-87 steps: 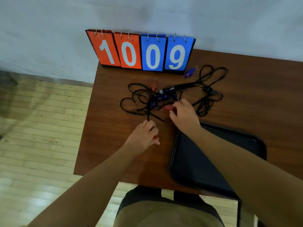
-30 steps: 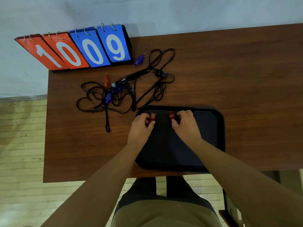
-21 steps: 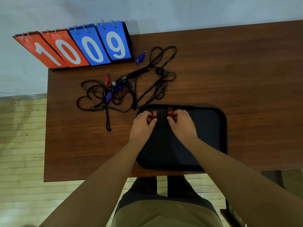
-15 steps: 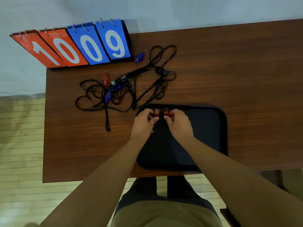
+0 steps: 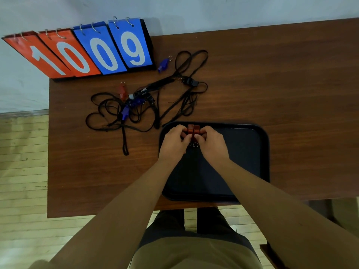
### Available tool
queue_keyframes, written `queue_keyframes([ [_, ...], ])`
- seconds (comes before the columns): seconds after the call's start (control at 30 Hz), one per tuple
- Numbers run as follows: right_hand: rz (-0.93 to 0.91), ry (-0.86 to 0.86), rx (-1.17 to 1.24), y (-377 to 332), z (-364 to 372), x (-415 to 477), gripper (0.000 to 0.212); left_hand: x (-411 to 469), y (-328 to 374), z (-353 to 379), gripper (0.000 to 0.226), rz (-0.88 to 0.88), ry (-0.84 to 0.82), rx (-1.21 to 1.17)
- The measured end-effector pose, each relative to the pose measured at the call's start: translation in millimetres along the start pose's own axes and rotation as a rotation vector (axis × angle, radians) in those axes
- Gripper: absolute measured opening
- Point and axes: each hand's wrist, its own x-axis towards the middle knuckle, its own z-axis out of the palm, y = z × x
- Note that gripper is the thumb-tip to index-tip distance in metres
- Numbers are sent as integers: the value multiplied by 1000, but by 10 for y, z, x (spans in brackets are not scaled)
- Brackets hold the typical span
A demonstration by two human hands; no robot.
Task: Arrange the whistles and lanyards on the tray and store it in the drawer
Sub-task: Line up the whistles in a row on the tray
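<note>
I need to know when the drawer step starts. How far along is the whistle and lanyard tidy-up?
Early. In hand: the left hand and right hand press two red whistles side by side at the tray's far edge. Left: a third red whistle, blue whistles and the tangled lanyards lie on the table. No drawer shows.

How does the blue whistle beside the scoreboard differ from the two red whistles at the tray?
The blue whistle lies alone on the table, untouched; the red whistles are held side by side over the tray, one in the left hand, one in the right hand. The blue one lies slanted; the red ones are parallel. Each carries a metal ring.
</note>
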Motion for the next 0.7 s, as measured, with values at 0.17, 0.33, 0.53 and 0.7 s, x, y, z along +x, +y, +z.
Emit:
queue_keyframes([
  [0.17,-19,3,-23,17,-50,9,25,12,14,-7,22,8,-8,31],
  [0.33,-51,35,-51,-71,-195,-32,30,-42,67,-216,28,-19,39,39],
  [0.53,-204,32,-109,-496,-398,149,26,6,55,-850,18,13,125,66],
  [0.7,-335,-17,-147,-1039,-253,411,34,218,-269,-1459,20,-27,257,169],
])
